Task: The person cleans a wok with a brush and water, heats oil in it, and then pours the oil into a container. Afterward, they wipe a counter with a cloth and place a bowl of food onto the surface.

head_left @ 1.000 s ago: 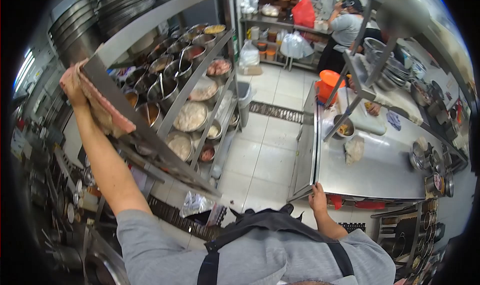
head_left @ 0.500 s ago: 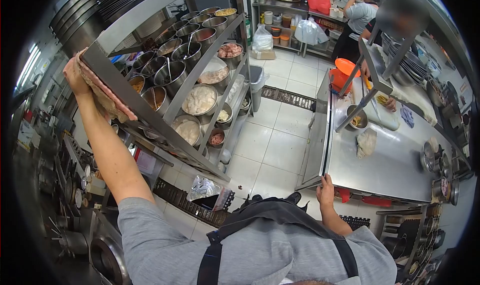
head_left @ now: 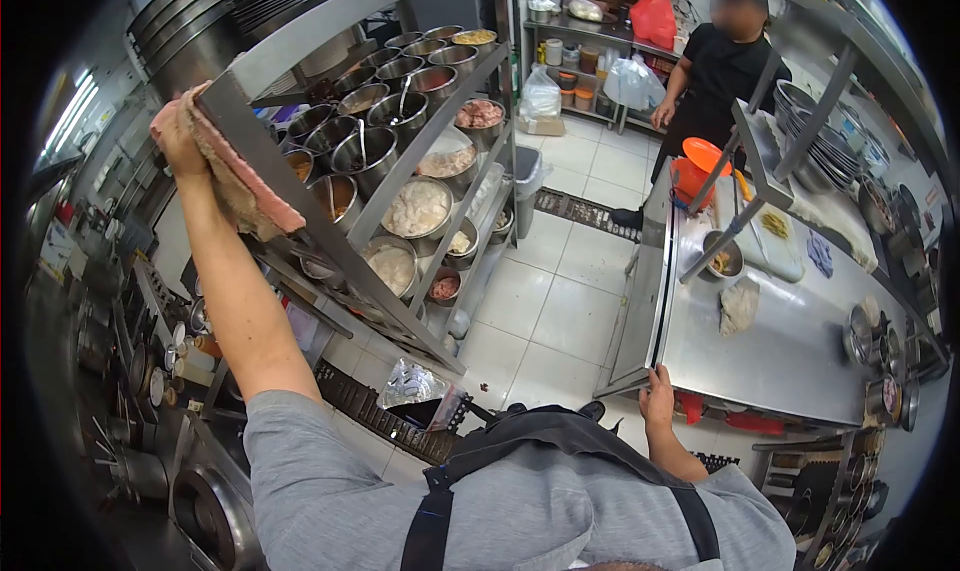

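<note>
My left hand (head_left: 184,153) is raised at the upper left, closed on a pink and beige cloth (head_left: 238,171). The cloth lies along the upright post of the metal shelf rack (head_left: 330,241), and my fingertips are partly hidden by it. Lower right, my right hand (head_left: 657,403) rests at the near corner of the steel worktable (head_left: 740,371), its fingers extended against the edge and holding nothing. On that table are a crumpled whitish cloth (head_left: 739,306), a steel bowl (head_left: 722,255) of food and a white cutting board (head_left: 772,243).
The rack holds several steel pots (head_left: 364,153) and basins of pale food (head_left: 417,209). An orange container (head_left: 692,179) sits at the table's far end, near a person in black (head_left: 730,81). Foil trays (head_left: 412,383) are down by the floor drain (head_left: 365,411).
The view has shifted, so the rack and table appear slightly further right. The person in black has stepped back from the cutting board and stands upright. My hands keep their places.
</note>
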Tool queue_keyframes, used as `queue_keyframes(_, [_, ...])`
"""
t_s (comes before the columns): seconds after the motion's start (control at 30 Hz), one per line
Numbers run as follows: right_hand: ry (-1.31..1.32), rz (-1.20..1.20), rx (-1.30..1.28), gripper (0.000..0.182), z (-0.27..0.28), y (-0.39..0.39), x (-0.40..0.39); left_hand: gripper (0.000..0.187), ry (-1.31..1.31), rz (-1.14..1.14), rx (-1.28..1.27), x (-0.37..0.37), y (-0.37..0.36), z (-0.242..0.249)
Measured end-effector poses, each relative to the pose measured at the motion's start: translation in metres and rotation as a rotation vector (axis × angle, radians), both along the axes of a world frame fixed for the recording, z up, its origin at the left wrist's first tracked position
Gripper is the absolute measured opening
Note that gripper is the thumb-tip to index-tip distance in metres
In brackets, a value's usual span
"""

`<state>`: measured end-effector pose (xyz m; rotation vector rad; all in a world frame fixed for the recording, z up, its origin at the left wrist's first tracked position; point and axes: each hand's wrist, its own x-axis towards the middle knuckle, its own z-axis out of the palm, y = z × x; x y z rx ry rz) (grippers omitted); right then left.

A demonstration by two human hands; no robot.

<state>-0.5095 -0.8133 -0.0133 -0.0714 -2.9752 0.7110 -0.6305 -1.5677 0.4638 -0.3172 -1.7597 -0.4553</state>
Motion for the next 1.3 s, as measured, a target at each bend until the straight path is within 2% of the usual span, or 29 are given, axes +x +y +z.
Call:
queue_keyframes(0.1, [-0.022,0.005,-0.018,0.049,0.003,0.000,-0.001,0.028,-0.027,-0.011,0.080,0.005,0.008,-0.002])
queue_keyframes(0.23, [-0.003,0.016,-0.016,0.046,0.006,-0.001,-0.001,0.032,0.025,0.145,0.099,-0.002,-0.003,-0.007])
queue_keyframes(0.43, [-0.048,-0.002,-0.020,0.045,0.005,0.000,-0.003,0.032,-0.015,0.126,0.064,-0.004,-0.008,-0.008])
queue_keyframes(0.5, [-0.051,-0.004,-0.026,0.045,0.005,0.000,-0.002,0.032,-0.004,0.028,0.145,-0.006,-0.008,-0.009])
queue_keyframes(0.87, [0.002,0.002,-0.024,0.046,0.008,-0.002,0.000,0.030,0.002,-0.005,0.074,0.003,0.016,-0.004])
queue_keyframes(1.0, [0.007,0.011,-0.007,0.047,0.003,0.001,0.000,0.029,0.027,-0.050,0.133,0.003,0.022,-0.007])
queue_keyframes(1.13, [0.003,0.023,-0.004,0.048,-0.004,0.004,0.000,0.036,-0.097,0.146,0.006,0.003,-0.003,-0.011])
queue_keyframes(1.3, [-0.002,0.022,-0.011,0.048,0.000,0.003,0.000,0.036,-0.075,0.169,-0.012,0.003,0.000,-0.013])
